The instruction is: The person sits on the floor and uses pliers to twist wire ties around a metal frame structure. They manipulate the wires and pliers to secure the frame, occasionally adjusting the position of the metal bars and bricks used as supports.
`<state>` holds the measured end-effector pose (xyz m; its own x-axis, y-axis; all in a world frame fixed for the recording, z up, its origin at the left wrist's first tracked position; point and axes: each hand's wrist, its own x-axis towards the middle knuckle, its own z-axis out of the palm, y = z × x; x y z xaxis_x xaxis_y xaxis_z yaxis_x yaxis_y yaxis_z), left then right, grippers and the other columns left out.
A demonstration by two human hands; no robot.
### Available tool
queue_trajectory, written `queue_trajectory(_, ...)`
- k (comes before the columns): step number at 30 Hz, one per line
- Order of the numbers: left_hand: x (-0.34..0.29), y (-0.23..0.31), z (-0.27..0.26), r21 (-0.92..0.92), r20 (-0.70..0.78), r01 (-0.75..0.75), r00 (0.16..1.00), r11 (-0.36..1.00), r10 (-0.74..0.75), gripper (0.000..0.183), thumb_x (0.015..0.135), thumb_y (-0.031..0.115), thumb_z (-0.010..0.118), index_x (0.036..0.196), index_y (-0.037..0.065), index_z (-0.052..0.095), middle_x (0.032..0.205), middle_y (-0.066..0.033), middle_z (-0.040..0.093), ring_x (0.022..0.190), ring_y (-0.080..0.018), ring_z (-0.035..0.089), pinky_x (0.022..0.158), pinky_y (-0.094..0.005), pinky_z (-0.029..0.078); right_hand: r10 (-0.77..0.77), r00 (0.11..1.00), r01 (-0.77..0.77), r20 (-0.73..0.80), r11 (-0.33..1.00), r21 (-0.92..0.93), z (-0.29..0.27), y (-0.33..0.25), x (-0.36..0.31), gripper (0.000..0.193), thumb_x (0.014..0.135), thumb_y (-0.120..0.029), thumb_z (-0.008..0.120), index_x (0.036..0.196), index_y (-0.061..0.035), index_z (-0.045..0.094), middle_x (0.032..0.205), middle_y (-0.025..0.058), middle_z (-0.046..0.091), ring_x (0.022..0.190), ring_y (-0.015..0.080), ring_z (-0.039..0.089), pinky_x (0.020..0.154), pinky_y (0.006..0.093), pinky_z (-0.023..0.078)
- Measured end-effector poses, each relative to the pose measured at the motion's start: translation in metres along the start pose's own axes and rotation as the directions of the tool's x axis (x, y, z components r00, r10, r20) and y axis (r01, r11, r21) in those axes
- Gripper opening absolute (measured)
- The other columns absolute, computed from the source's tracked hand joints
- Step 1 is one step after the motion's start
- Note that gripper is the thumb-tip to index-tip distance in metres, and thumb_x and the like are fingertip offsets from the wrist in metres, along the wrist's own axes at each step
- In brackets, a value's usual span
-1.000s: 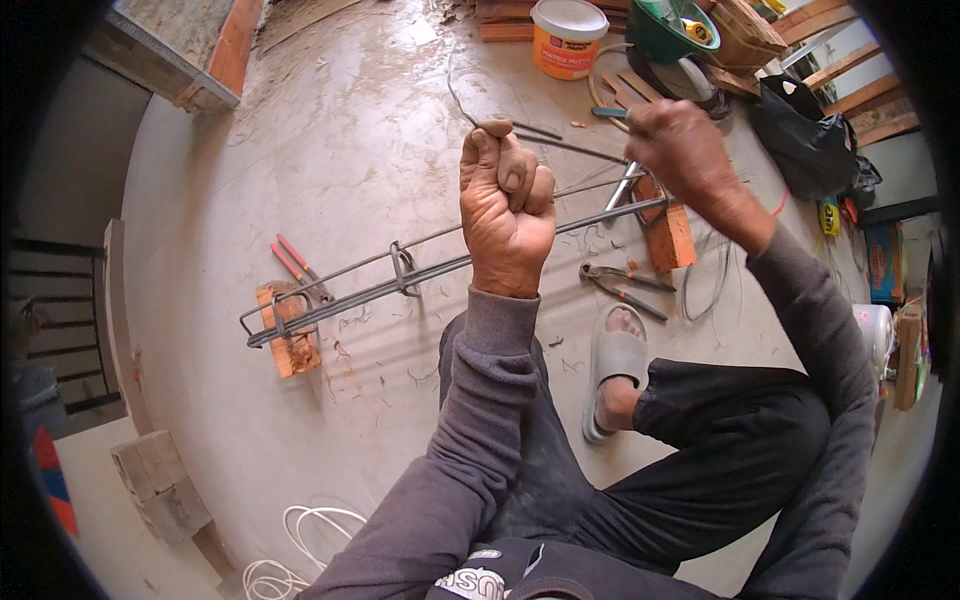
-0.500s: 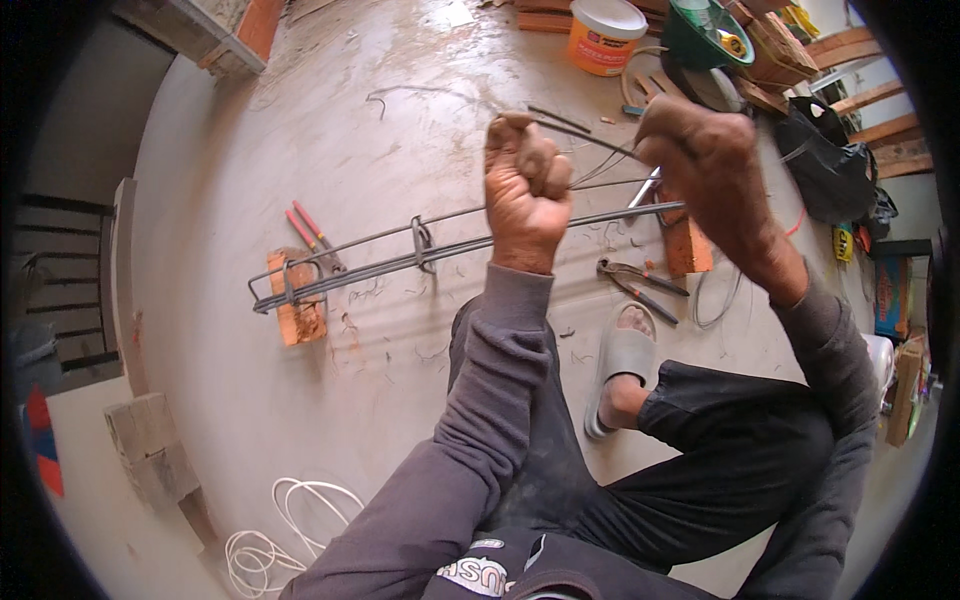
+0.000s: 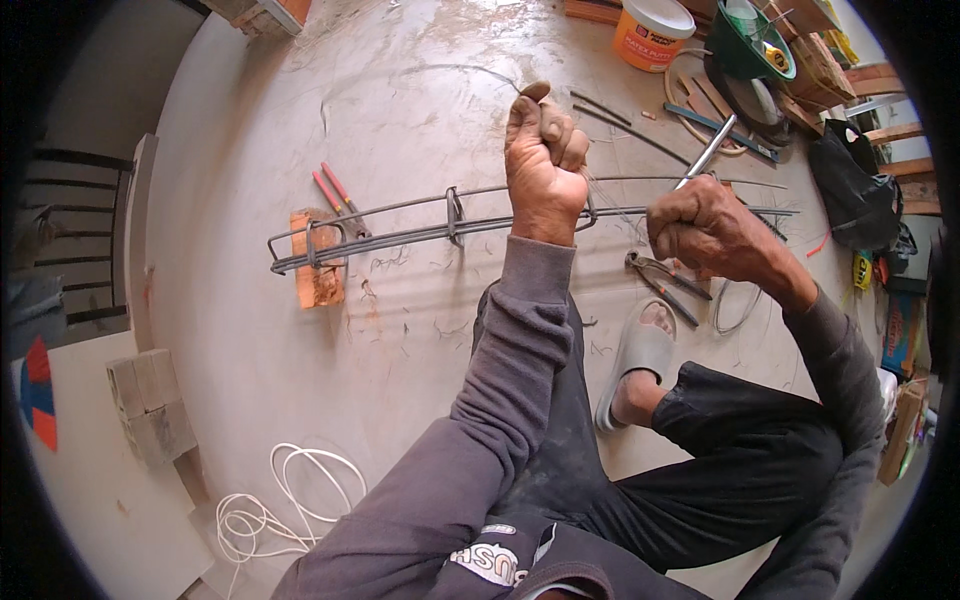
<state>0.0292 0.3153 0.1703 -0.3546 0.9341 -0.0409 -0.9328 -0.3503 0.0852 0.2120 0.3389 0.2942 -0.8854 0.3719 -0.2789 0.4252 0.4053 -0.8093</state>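
My left hand is raised above the steel bar cage, its fingers closed on a thin wire that arcs away to the left. My right hand is a fist over the right part of the cage; whatever is in it is hidden. A silver metal rod shows just beyond that fist, and I cannot tell if the hand touches it. The steel bar cage has long bars with bent square ties around them. Its left end rests on an orange brick.
Red-handled pliers lie by the left brick. Pincers and a wire coil are near my sandalled foot. A putty bucket, green basin and black bag stand far right. White cable lies lower left.
My right hand has come down from its raised place to the cage, uncovering more of the silver rod. The left hand stays closed and raised. The view has shifted slightly.
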Motion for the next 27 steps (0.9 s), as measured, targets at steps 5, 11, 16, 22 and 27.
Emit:
queue_trajectory(5,-0.014,-0.035,0.023,0.226,0.008,0.021,1.000,0.974,-0.023,0.031,0.100,0.022,0.057,0.125,0.005,0.055,0.077,0.0013,0.053,0.065,-0.0074,0.047,0.060,-0.0241,0.045,0.013,0.972,-0.006,-0.236,0.999,0.032,0.006,0.020,-0.002,0.013,0.080,-0.006,0.051,0.069,-0.0012,0.055,0.057,0.0000,0.046,0.050,0.0071,0.044,0.045,0.0269,0.036)
queue_trajectory(11,-0.026,-0.049,0.035,0.100,-0.111,0.112,0.989,0.989,-0.101,0.024,0.101,0.021,0.055,0.119,0.006,0.057,0.071,0.0007,0.052,0.058,-0.0076,0.042,0.052,-0.0234,0.038,0.094,0.930,-0.074,-0.355,0.995,0.072,0.008,0.019,0.004,0.014,0.082,-0.007,0.052,0.071,-0.0002,0.055,0.057,0.0006,0.045,0.051,0.0086,0.044,0.047,0.0279,0.036)
queue_trajectory(16,-0.013,-0.020,0.023,0.119,-0.154,0.004,0.988,0.993,0.014,0.021,0.099,0.022,0.059,0.113,0.007,0.058,0.062,0.0035,0.044,0.050,-0.0060,0.031,0.043,-0.0222,0.023,-0.088,0.915,0.003,-0.394,0.977,-0.212,0.024,0.040,0.000,0.007,0.079,-0.001,0.056,0.078,0.0020,0.061,0.063,0.0054,0.053,0.057,0.0113,0.051,0.053,0.0292,0.042)
queue_trajectory(22,-0.011,-0.028,0.023,0.045,-0.231,0.108,0.968,0.993,-0.095,0.016,0.096,0.020,0.060,0.104,0.006,0.060,0.061,0.0068,0.035,0.049,-0.0055,0.027,0.041,-0.0231,0.018,-0.128,0.832,0.034,-0.540,0.983,-0.181,-0.010,0.037,-0.011,0.006,0.082,-0.001,0.057,0.080,0.0032,0.062,0.072,0.0072,0.060,0.070,0.0136,0.062,0.066,0.0280,0.049)
queue_trajectory(27,-0.025,-0.031,0.039,0.074,-0.074,0.213,0.975,0.974,-0.207,0.015,0.097,0.021,0.058,0.101,0.006,0.061,0.060,0.0089,0.028,0.048,-0.0043,0.022,0.042,-0.0223,0.016,-0.137,0.708,-0.240,-0.693,0.876,-0.418,-0.032,0.031,0.001,0.011,0.083,-0.008,0.061,0.077,0.0007,0.061,0.070,0.0101,0.061,0.065,0.0180,0.062,0.062,0.0335,0.049)
